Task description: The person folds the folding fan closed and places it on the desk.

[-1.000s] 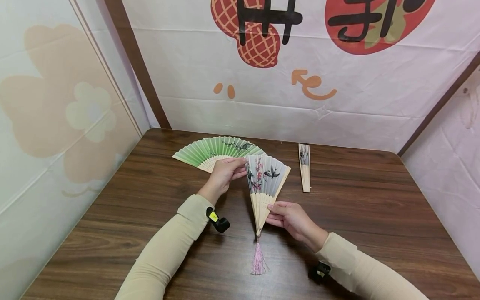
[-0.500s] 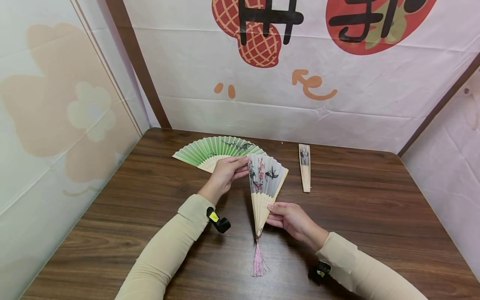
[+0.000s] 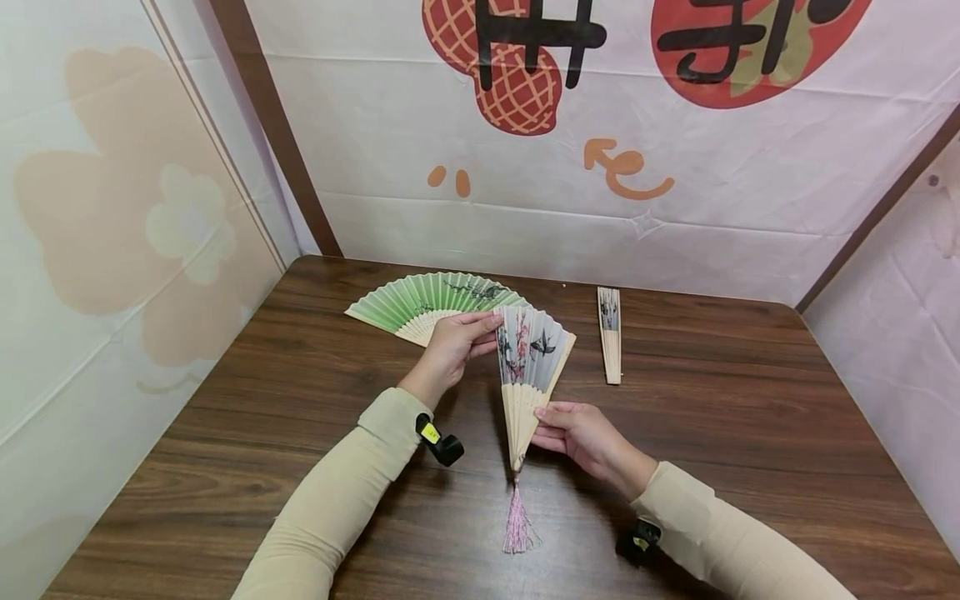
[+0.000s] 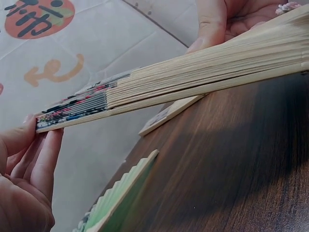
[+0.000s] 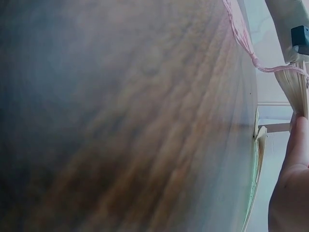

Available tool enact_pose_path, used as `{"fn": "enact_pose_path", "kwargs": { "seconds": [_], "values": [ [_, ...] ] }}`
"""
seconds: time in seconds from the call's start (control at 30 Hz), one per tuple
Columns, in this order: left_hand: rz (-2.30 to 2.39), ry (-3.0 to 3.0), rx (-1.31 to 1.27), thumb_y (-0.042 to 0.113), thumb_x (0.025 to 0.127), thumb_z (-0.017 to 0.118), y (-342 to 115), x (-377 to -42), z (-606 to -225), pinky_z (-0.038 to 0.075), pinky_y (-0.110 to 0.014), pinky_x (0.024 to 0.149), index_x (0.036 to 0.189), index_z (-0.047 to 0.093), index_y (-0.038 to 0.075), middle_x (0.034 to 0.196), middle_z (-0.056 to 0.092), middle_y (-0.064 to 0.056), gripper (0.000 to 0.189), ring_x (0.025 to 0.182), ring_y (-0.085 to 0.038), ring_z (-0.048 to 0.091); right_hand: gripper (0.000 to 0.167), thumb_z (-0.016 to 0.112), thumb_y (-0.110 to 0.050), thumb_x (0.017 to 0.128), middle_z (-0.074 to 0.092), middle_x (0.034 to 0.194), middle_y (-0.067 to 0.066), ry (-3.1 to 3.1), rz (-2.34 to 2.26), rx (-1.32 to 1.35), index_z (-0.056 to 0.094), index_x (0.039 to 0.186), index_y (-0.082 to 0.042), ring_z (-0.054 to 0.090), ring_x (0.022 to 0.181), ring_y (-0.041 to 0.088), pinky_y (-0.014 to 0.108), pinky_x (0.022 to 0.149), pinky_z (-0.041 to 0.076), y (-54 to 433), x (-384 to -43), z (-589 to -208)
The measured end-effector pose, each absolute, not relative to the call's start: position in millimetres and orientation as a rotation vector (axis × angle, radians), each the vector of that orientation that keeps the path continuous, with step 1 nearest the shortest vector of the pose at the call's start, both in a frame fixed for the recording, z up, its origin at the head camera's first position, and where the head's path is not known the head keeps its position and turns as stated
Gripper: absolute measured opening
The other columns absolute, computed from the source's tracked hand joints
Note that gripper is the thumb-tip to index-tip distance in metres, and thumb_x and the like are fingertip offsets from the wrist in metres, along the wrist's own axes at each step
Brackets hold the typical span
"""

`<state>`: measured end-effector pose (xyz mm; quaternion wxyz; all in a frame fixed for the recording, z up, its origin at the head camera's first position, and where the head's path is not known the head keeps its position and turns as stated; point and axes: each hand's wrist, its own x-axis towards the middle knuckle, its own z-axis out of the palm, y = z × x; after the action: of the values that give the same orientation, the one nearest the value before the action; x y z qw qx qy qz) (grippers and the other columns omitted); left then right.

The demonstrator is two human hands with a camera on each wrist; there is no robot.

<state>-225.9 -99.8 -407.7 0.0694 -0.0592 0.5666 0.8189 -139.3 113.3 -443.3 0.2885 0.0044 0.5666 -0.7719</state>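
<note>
A grey folding fan (image 3: 536,358) with pink blossoms and a black swallow is held partly spread, its pink tassel (image 3: 517,525) hanging from the pivot end. My left hand (image 3: 456,342) pinches its upper left corner between thumb and fingers, which the left wrist view shows from the side at the fan's end (image 4: 77,108). Lower down, my right hand (image 3: 581,437) pinches the right outer rib. In the right wrist view, that hand (image 5: 289,188) grips the bamboo ribs (image 5: 294,89) near the tassel cord.
Behind my left hand, a green folding fan (image 3: 420,300) lies spread on the brown wooden table (image 3: 712,400). A folded fan (image 3: 611,337) with pale ribs lies farther right. White printed cloth walls (image 3: 525,225) stand along the table's back and sides.
The grey fan's right edge has shifted slightly left, so its spread is a little narrower. My left hand has moved slightly right; both hands keep their hold.
</note>
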Motion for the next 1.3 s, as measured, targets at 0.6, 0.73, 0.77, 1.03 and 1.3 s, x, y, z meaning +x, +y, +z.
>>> {"fn": "enact_pose_path", "kwargs": {
  "seconds": [0.6, 0.73, 0.77, 1.03, 1.3],
  "values": [
    [2.443, 1.740, -0.168, 0.001, 0.093, 0.067, -96.3, -225.6, -405.4, 0.064, -0.021, 0.070, 0.123, 0.062, -0.012, 0.077, 0.073, 0.004, 0.033, 0.067, -0.008, 0.071, 0.024, 0.047, -0.001, 0.103, 0.074, 0.087, 0.000, 1.457, -2.054, -0.004, 0.068, 0.093, -0.010, 0.072, 0.084, 0.010, 0.024, 0.084, 0.063, 110.8, -137.5, -439.8],
    [2.437, 1.748, -0.176, 0.001, 0.093, 0.067, -95.9, -226.5, -404.9, 0.064, -0.020, 0.069, 0.125, 0.060, -0.013, 0.077, 0.073, 0.006, 0.035, 0.067, -0.008, 0.071, 0.027, 0.046, -0.001, 0.103, 0.073, 0.087, -0.001, 1.449, -2.051, 0.000, 0.068, 0.092, -0.012, 0.071, 0.085, 0.010, 0.023, 0.085, 0.063, 111.2, -137.8, -440.1],
    [2.436, 1.750, -0.176, 0.001, 0.093, 0.067, -95.8, -226.9, -405.1, 0.064, -0.020, 0.069, 0.125, 0.060, -0.013, 0.077, 0.073, 0.006, 0.035, 0.067, -0.008, 0.071, 0.027, 0.046, -0.001, 0.103, 0.072, 0.087, -0.001, 1.448, -2.050, 0.000, 0.068, 0.091, -0.012, 0.070, 0.085, 0.010, 0.023, 0.085, 0.063, 111.3, -138.0, -440.3],
    [2.427, 1.769, -0.168, 0.002, 0.093, 0.068, -95.6, -226.4, -406.2, 0.064, -0.021, 0.069, 0.122, 0.063, -0.011, 0.078, 0.074, 0.004, 0.032, 0.068, -0.008, 0.071, 0.028, 0.048, -0.001, 0.103, 0.071, 0.087, -0.002, 1.460, -2.037, -0.010, 0.069, 0.089, -0.013, 0.069, 0.085, 0.009, 0.023, 0.085, 0.063, 110.7, -138.7, -441.7],
    [2.417, 1.785, -0.179, 0.002, 0.092, 0.069, -94.3, -226.3, -407.4, 0.064, -0.021, 0.069, 0.121, 0.064, -0.011, 0.079, 0.073, 0.005, 0.032, 0.068, -0.008, 0.071, 0.028, 0.048, 0.000, 0.102, 0.071, 0.088, -0.002, 1.475, -2.033, -0.020, 0.069, 0.089, -0.013, 0.069, 0.086, 0.010, 0.023, 0.085, 0.063, 109.8, -138.0, -440.7]
  ]
}}
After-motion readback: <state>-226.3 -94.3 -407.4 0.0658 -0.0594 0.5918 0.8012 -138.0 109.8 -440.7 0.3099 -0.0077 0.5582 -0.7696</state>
